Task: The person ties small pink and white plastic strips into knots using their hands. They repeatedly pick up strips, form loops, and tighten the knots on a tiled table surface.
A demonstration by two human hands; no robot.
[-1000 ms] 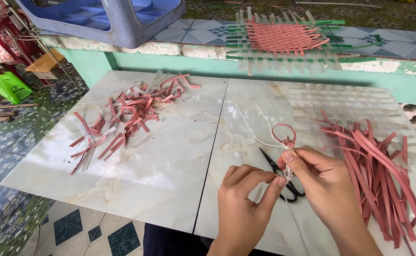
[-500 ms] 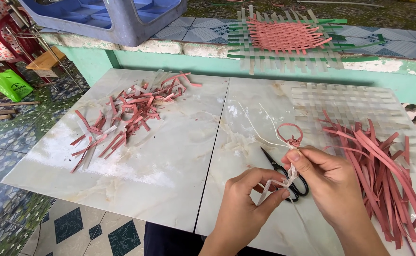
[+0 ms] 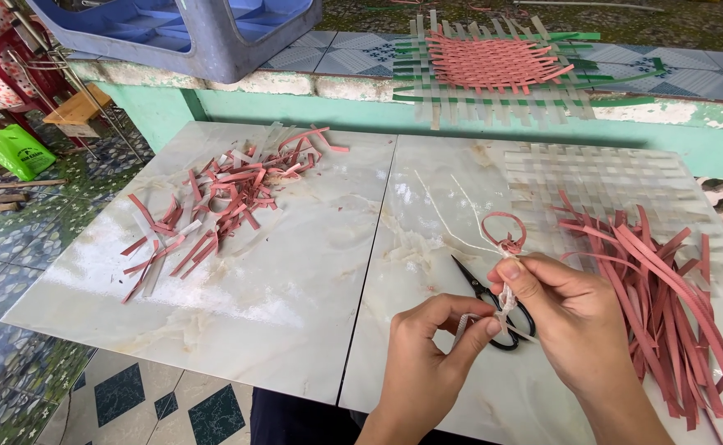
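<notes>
Both hands are working close together over the near edge of a pale marble worktop (image 3: pixel 295 272). The right hand (image 3: pixel 571 317) is pinching a small woven piece (image 3: pixel 505 284) between thumb and forefinger, its fingers (image 3: pixel 514 270) closing narrowly on the whitish braided stem just below a pink loop (image 3: pixel 503 229) that is standing up above them. The left hand (image 3: pixel 431 354) is gripping the lower end of that same stem, its fingers (image 3: pixel 481 330) curling in from below and pinching a pale strip (image 3: pixel 460 330). Two thin pale strands (image 3: pixel 444 210) are trailing away from the loop, up and to the left of the fingers, and lying on the worktop.

Black scissors (image 3: pixel 493 301) are lying on the worktop directly beneath the fingers, partly hidden by them, blades pointing up and left. Just right of the right hand, a bundle of long pink strips (image 3: pixel 666 288) is lying fanned out, and beyond it a translucent woven mat (image 3: pixel 600 177) is lying flat. Well to the left of the fingers, a heap of short pink and pale offcuts (image 3: pixel 221 198) is lying scattered. Far beyond the fingers, on a tiled ledge, a pink and green woven mat (image 3: pixel 493 62) is resting beside a blue plastic stool (image 3: pixel 188 29).
</notes>
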